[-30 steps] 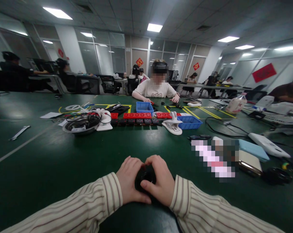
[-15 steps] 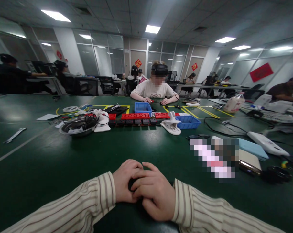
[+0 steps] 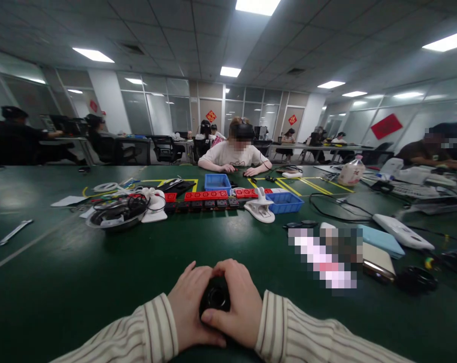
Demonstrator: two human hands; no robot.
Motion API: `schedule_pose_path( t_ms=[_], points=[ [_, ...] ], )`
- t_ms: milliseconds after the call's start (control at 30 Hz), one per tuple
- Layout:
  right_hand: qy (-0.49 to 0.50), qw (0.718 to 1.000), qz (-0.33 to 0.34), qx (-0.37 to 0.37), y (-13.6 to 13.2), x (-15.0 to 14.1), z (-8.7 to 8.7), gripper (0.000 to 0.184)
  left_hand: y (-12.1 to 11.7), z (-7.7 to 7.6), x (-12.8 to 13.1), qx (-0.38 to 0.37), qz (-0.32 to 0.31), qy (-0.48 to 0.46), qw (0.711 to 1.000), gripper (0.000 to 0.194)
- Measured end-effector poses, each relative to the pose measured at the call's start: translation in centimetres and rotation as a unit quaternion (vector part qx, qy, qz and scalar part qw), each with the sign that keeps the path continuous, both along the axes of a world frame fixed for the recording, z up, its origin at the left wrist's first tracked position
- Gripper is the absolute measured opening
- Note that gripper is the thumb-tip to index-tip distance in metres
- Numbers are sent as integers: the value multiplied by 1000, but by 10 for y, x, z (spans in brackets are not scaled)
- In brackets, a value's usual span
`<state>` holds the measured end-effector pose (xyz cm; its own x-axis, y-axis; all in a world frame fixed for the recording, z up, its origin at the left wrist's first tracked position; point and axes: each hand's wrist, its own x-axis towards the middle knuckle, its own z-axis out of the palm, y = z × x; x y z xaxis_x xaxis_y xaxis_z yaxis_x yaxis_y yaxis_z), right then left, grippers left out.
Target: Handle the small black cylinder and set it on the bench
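Note:
Near the front edge of the green table, my left hand point(image 3: 190, 302) and my right hand point(image 3: 243, 302) curve around a small black round object point(image 3: 218, 298). A glossy ring or hollow shows on its top; its sides are mostly covered by my fingers, so I cannot make out its kind. My left palm lies along its left side. The right thumb reaches across its near side, while the other right fingers wrap round the far side. Both hands are low at the table, and their fingertips nearly meet on the far side.
Farther off stand a metal bowl of cables point(image 3: 117, 217), red and black socket blocks point(image 3: 206, 196), a white clip stand point(image 3: 259, 206) and blue bins point(image 3: 285, 202). A wrench point(image 3: 12, 233) lies left; a light-blue case point(image 3: 382, 241) lies right. Someone point(image 3: 236, 151) sits opposite.
My hands have shifted from overlapping each other to cupping the black object from both sides, so its top now shows. The view has tilted upward and turned slightly right.

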<state>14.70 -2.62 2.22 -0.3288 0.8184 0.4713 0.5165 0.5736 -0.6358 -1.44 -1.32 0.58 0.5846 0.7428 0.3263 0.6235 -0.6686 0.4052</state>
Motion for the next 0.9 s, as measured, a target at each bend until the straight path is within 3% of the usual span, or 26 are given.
schedule_pose_path(
  t_ms=[167,267,367,433,567,733,900],
  points=[
    [-85,996,18,-9,-4,-4,4,30,4,4,1,-13,12,-3,1000,39],
    [-78,995,55,20,-6,-4,8,18,9,4,-1,-41,-43,-35,998,33],
    [-50,988,124,71,-6,-3,10,26,13,3,-2,-62,-85,-49,993,30],
    [-49,981,159,96,-6,-2,9,28,14,0,-3,-66,-93,-48,992,35],
    [-32,970,199,138,-6,-1,8,27,14,-4,-6,-57,-82,-64,993,74],
    [-11,984,143,107,-6,1,9,36,13,-1,-8,-46,-83,-64,993,80],
    [-5,998,50,48,-1,1,5,44,12,1,-8,7,-29,-28,999,76]
  ],
)
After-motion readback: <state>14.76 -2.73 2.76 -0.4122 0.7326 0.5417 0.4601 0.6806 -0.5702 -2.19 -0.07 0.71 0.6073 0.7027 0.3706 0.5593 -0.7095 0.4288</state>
